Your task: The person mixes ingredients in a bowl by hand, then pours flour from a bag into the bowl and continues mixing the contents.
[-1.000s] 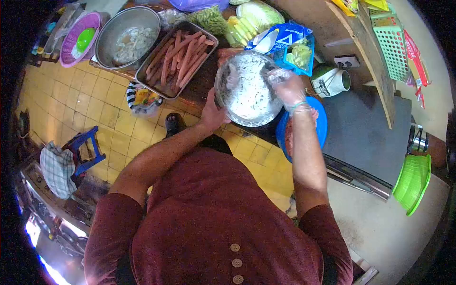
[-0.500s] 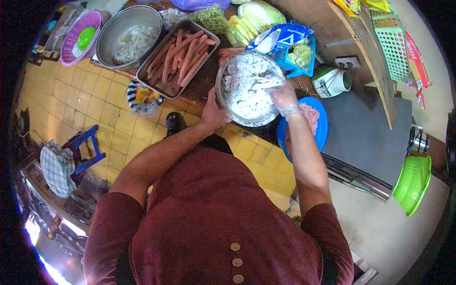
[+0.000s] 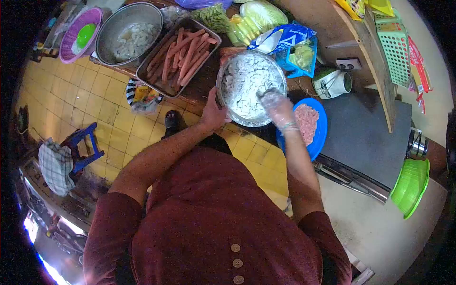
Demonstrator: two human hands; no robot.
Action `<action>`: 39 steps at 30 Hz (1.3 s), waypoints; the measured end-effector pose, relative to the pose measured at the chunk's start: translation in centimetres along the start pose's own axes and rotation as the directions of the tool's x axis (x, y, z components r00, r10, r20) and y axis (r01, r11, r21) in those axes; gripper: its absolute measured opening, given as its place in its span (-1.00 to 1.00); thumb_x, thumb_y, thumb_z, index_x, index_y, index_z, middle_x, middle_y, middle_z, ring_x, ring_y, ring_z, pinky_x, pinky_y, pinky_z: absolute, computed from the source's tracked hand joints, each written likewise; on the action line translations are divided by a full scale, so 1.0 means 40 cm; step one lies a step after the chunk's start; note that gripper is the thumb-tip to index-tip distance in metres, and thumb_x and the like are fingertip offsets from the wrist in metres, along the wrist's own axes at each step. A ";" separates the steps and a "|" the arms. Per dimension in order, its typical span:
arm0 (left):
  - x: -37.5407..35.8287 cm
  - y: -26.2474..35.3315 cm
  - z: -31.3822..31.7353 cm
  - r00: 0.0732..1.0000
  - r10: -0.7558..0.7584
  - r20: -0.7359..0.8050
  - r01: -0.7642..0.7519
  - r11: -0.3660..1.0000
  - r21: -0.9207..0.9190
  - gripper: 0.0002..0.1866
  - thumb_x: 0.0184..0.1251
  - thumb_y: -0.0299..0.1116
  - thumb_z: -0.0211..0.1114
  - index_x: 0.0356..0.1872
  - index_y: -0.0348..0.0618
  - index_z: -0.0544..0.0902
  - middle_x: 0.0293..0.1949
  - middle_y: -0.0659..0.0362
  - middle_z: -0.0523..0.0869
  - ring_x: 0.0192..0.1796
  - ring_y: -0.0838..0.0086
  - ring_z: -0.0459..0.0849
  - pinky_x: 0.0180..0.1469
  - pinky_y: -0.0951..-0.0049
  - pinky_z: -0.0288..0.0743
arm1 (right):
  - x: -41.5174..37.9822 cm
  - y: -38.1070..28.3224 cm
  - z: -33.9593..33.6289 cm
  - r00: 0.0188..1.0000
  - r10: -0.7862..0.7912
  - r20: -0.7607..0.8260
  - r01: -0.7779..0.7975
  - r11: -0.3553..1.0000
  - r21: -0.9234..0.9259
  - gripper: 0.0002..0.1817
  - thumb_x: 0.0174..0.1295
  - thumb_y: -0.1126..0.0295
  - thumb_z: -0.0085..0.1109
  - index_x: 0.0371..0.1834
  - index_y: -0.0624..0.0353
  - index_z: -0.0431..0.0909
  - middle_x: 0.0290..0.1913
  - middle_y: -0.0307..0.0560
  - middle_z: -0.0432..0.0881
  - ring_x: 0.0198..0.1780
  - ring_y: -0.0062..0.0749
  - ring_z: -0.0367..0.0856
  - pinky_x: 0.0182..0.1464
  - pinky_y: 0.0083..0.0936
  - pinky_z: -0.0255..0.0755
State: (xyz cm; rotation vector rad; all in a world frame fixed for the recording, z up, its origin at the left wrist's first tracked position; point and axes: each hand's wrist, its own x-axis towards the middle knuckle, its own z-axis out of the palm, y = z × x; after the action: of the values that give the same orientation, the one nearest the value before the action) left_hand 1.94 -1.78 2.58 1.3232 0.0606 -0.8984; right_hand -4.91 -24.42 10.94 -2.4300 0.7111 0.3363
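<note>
A round metal bowl (image 3: 220,97) sits at the counter's front edge, filled with white powder like flour (image 3: 247,80) over lumpy pieces whose kind is covered. My left hand (image 3: 214,113) grips its left rim, thumb up along the side. Inside the right part of the bowl is my right hand (image 3: 277,108), in a clear plastic glove dusted white. Its fingers are bunched at the powder, and what they hold is hidden. Just right of the bowl, partly under my right forearm, stands a blue basin (image 3: 321,137) with pink minced meat (image 3: 308,122).
Left of the bowl are a tray of sausages (image 3: 183,57), a metal pot (image 3: 102,45) and a purple basket (image 3: 66,50). Behind lie cabbage (image 3: 263,15), a blue-and-white bag (image 3: 297,34) and a blue basket (image 3: 290,70). A white-and-green container (image 3: 336,84) stands right.
My right hand has moved from the bowl's right edge down and left over the powder, its fingers drawn together. My left hand stays on the rim. More minced meat shows.
</note>
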 end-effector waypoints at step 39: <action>-0.009 0.015 0.007 0.999 -0.009 0.040 0.011 0.999 -0.035 -0.17 0.32 -0.67 0.12 0.51 0.07 -0.08 0.37 -0.05 0.31 0.13 0.12 0.61 -0.23 0.31 0.80 | 0.195 -0.064 -0.171 0.990 0.113 0.086 -0.113 0.994 -0.005 -0.53 0.07 0.30 0.42 0.04 0.28 0.62 -0.15 -0.06 0.76 -0.28 -0.27 0.71 -0.12 -0.25 0.56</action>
State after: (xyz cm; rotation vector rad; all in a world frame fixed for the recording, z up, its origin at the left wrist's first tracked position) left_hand 1.92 -1.84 3.32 1.2730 0.0519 -0.9282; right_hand 3.49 -29.95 14.59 -2.3646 0.8119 0.4825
